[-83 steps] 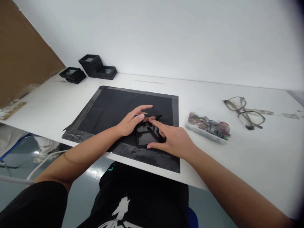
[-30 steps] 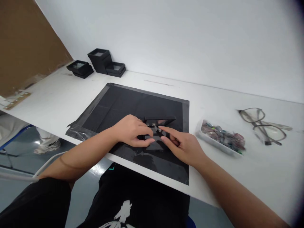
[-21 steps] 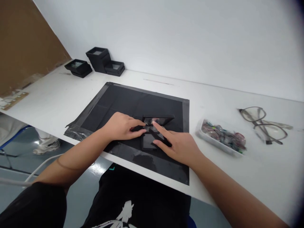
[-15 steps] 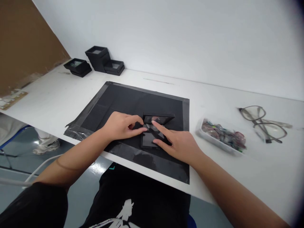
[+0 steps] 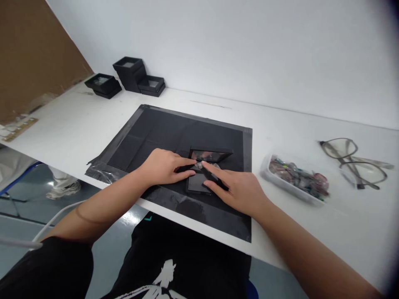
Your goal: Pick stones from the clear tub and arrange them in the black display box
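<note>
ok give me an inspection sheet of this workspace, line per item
surface: white table with a black mat taped down at its front edge
job's things: small open black box on the mat, its lid raised; a small shiny piece sits at the hinge
clutter: clear tray of mixed small pieces, glasses, three more black boxes at the back left
grippers: left hand and right hand both rest on the box, index fingertips meeting at the shiny piece
cables: a white cable below the table edge, left
surroundings: white wall, brown board at left, another person's shoe on the floor
</note>
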Available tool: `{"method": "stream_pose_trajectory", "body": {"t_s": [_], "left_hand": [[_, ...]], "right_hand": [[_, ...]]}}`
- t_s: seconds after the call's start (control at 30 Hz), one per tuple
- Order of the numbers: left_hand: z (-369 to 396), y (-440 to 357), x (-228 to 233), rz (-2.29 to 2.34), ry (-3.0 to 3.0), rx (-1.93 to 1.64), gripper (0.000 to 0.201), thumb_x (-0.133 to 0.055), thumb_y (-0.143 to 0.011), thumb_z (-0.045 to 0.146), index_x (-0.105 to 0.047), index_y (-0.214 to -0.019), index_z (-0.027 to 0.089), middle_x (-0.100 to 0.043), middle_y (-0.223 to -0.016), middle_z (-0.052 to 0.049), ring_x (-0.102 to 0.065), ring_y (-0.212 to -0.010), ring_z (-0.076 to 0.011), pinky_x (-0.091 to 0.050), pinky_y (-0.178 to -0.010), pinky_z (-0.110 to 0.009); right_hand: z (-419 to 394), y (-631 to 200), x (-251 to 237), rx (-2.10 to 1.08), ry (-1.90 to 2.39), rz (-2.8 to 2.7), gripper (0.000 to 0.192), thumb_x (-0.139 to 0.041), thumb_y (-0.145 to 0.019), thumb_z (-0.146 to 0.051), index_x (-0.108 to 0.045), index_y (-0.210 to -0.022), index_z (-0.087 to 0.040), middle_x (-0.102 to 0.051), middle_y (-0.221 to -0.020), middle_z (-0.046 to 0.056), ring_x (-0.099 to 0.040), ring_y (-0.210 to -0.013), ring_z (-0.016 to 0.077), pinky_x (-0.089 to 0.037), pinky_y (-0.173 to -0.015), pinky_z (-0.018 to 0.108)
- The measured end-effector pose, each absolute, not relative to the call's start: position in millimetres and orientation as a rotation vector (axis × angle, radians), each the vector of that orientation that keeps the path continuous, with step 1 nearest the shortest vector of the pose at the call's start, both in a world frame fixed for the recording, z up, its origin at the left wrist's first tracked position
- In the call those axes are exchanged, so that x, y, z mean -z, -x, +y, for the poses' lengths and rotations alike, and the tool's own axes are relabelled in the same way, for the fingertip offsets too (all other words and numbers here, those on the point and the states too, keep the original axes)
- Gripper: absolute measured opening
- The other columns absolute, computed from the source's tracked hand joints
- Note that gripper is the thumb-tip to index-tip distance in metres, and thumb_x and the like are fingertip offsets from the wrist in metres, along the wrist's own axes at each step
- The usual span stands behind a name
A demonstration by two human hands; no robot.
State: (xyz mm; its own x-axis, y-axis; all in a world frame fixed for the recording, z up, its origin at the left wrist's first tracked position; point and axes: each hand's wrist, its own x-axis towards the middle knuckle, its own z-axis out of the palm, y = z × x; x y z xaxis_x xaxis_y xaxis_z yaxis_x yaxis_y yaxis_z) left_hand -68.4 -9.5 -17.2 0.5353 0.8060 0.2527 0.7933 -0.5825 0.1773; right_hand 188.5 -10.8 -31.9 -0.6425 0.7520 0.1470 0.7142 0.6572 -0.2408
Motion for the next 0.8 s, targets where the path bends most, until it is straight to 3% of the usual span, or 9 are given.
{"method": "stream_pose_trajectory", "body": {"t_s": [0.23,0.33,0.53,0.8], "left_hand": [[-10.4,63.0,19.7,1.387,-2.671,-0.555,0.022,-0.057,-0.093,0.042,-0.074,-0.089,0.028,-0.073,-0.071,0.006,-0.067,-0.064,-0.0103,-0.03,-0.051,-0.022],[-10.6,62.2,20.1,1.431,-2.641,-0.533,0.024,-0.058,-0.091,0.045,-0.072,-0.091,0.026,-0.066,-0.06,0.006,-0.062,-0.055,-0.0097,-0.028,-0.049,-0.022],[-13.5,58.2,18.9,1.546,-2.575,-0.488,0.032,-0.058,-0.09,0.048,-0.071,-0.113,0.029,-0.069,-0.064,0.004,-0.064,-0.057,-0.0117,-0.028,-0.049,-0.022],[-14.4,53.3,24.2,1.587,-2.543,-0.586,0.025,-0.06,-0.09,0.042,-0.077,-0.104,0.03,-0.075,-0.072,0.003,-0.069,-0.067,-0.0145,-0.035,-0.054,-0.023]], "right_hand": [[-12.6,-189.9,32.1,-0.221,1.124,-2.636,0.047,-0.044,-0.1,-0.049,-0.057,-0.139,-0.029,-0.075,-0.082,0.002,-0.067,-0.065,0.0159,-0.033,-0.049,0.024],[-13.7,-196.0,29.6,-0.293,1.075,-2.599,0.047,-0.043,-0.1,-0.048,-0.059,-0.138,-0.024,-0.071,-0.071,0.001,-0.06,-0.053,0.0123,-0.033,-0.048,0.024],[-14.2,-209.8,26.3,-0.346,1.127,-2.505,0.043,-0.048,-0.099,-0.046,-0.067,-0.129,-0.022,-0.06,-0.054,-0.003,-0.05,-0.042,0.0093,-0.032,-0.044,0.024],[-14.4,-211.3,23.1,-0.369,1.162,-2.44,0.04,-0.049,-0.097,-0.046,-0.073,-0.118,-0.021,-0.06,-0.053,-0.002,-0.05,-0.043,0.0105,-0.035,-0.046,0.025]]}}
